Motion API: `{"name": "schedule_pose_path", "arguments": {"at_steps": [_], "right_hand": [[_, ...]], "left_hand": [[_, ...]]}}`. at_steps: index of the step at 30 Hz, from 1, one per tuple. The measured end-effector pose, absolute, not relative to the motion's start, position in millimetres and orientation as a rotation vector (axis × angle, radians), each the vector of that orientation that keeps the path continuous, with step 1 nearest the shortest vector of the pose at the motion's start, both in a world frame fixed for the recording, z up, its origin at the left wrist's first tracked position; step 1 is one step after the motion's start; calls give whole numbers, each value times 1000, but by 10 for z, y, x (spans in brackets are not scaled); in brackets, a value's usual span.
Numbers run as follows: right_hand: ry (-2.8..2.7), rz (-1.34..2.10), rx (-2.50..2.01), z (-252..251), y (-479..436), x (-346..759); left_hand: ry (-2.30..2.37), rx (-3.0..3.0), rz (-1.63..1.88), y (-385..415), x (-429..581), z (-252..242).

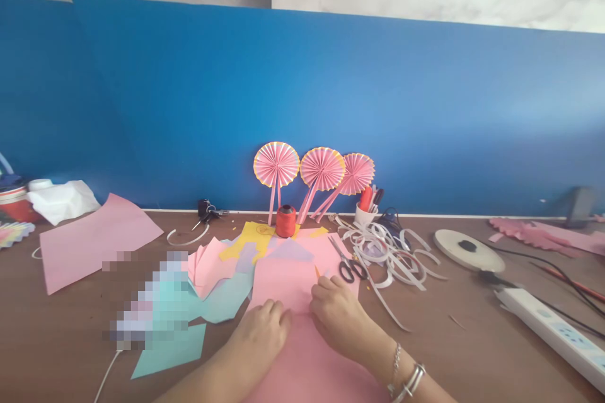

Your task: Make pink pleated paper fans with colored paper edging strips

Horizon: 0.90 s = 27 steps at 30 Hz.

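Note:
A large sheet of pink paper point(302, 359) lies on the table in front of me, its far edge resting over another pink sheet point(278, 280). My left hand point(265, 330) is closed on the large sheet's far edge, fingers curled. To its right, my right hand point(336, 315) also has its fingers bent and pinched at that edge. A small orange pointed tip point(317, 271) shows just beyond the right hand; what it belongs to is hidden. Scissors point(347, 261) with dark handles lie just past that hand. Beyond the paper stands a spool of red thread point(286, 221).
Pleated pink paper fans point(276, 165) lean against the blue panel point(189, 94). Curled white paper strips point(387, 252) and a white cup of pens point(363, 215) are at right, near a power strip point(548, 327). Teal paper point(172, 349) and a loose pink sheet point(94, 242) lie left.

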State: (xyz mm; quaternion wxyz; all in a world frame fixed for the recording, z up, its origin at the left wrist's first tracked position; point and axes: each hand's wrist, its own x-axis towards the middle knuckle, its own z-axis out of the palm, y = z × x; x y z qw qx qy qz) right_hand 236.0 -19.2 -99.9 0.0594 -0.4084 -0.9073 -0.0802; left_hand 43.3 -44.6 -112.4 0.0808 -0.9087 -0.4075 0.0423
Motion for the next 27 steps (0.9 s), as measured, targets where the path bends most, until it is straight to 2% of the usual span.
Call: {"name": "schedule_pose_path", "arguments": {"at_steps": [10, 16, 18, 23, 25, 27], "right_hand": [[-2704, -363, -1067, -1171, -231, 2236], [-2755, -393, -1056, -1264, -188, 2255], [-2734, -351, -1076, -1294, -158, 2279], [-2307, -143, -1206, -1262, -88, 2330], [-2143, -93, -1138, -1221, -97, 2322], [-2091, -97, -1033, -1182, -140, 2288]], "left_hand": [[-1314, -2749, 181, -448, 465, -1049], [-1478, -2757, 40, -358, 351, -1030], [-1521, -2712, -174, -304, 284, -1047], [-1335, -2430, -1246, -247, 160, -1017], [-1391, -2549, -1445, -270, 188, -997], [-1680, -2784, -1526, -299, 268, -1002]]}}
